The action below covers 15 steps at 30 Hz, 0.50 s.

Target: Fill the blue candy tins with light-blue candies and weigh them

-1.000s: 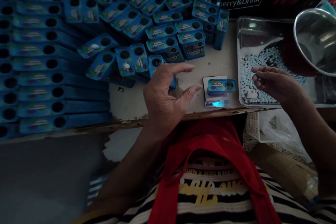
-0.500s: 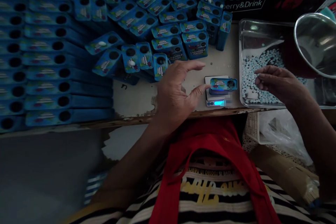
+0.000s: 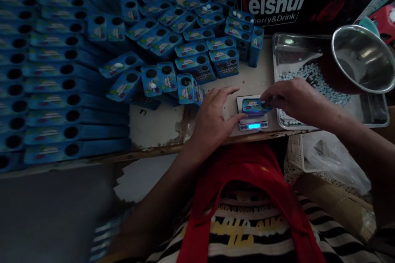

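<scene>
A blue tin (image 3: 251, 106) with a round hole at its right end rests on a small scale (image 3: 243, 126) with a lit display. My left hand (image 3: 214, 119) is just left of the scale, thumb and fingers spread apart and nothing between them. Over the hole end of the tin, my right hand (image 3: 288, 100) has its fingertips pinched together; what they hold, if anything, is hidden. To the right, a clear tray (image 3: 375, 121) holds many small pale blue pellets (image 3: 335, 90).
Long rows of blue tins (image 3: 74, 131) fill the left side. More tins (image 3: 194, 63) stand loosely grouped behind my left hand. A metal bowl (image 3: 361, 63) tilts over the tray. At the back is a black printed box (image 3: 277, 6). The table's worn edge (image 3: 173, 148) runs in front.
My right hand has moved left from the pellets in the tray to the tin on the scale. My left hand stays spread beside the scale. The whole view has shifted slightly.
</scene>
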Tool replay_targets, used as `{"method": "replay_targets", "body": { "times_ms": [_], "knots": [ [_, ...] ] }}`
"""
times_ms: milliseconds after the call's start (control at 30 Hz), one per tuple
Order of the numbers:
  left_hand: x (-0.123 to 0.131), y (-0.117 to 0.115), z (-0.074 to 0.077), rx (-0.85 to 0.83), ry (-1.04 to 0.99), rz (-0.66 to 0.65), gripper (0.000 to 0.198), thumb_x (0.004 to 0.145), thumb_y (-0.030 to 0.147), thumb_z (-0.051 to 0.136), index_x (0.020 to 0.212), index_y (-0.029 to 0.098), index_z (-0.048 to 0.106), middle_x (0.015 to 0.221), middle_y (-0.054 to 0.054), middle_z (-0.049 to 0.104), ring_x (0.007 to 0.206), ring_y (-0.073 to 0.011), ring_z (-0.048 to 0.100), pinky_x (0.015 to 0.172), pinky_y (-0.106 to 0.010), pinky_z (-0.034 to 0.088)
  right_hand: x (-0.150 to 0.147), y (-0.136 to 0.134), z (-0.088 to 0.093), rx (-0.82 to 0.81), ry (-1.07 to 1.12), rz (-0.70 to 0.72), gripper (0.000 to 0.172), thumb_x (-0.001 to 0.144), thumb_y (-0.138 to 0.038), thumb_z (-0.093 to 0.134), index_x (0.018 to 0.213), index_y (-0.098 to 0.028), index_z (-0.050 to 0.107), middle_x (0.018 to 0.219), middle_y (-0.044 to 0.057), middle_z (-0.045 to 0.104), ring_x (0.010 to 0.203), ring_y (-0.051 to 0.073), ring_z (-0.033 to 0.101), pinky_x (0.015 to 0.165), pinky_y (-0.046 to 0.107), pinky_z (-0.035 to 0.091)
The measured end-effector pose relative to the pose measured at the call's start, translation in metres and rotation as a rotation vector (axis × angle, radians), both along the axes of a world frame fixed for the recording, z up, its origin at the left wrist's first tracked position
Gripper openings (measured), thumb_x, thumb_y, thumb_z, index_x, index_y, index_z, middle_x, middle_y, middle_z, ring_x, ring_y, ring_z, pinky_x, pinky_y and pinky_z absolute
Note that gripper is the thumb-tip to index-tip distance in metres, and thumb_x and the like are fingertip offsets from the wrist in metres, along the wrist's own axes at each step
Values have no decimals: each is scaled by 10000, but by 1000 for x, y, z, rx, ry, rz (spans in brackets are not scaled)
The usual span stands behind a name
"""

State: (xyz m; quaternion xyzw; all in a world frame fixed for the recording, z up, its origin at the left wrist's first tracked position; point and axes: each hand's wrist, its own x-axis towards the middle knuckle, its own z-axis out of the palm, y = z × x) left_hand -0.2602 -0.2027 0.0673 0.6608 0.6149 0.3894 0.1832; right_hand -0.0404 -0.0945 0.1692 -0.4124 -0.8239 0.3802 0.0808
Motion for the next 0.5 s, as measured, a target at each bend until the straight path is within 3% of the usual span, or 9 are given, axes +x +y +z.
{"method": "replay_targets", "body": {
  "times_ms": [200,333,433,500],
  "knots": [
    [-7,1,-8,-20,14,25,590,896,356,862,1428,279,620,1399,-88,709,1309,-304,676,1119,-439,568,-8,-13,3,251,-299,158,334,773,12,687,916,-261,816,830,37,755,835,250,713,801,354,505],
    [-10,1,-4,-9,27,10,556,908,404,857,1402,284,634,1384,-84,715,1291,-306,677,1110,-441,567,-1,-11,6,357,-420,131,458,843,13,617,1166,-253,801,970,78,802,909,310,738,826,423,514],
    [-17,2,2,13,53,12,551,898,413,870,1386,295,644,1362,-81,716,1276,-309,675,1102,-440,561,20,0,9,378,-297,-33,298,968,-122,635,1124,-299,817,875,76,776,950,334,723,890,475,520],
    [-20,2,6,22,77,21,566,879,400,889,1381,305,644,1347,-79,715,1270,-316,672,1097,-444,557,40,11,7,317,-206,-140,155,954,-211,735,1014,-318,829,750,59,712,955,333,711,905,465,517]
  ]
}}
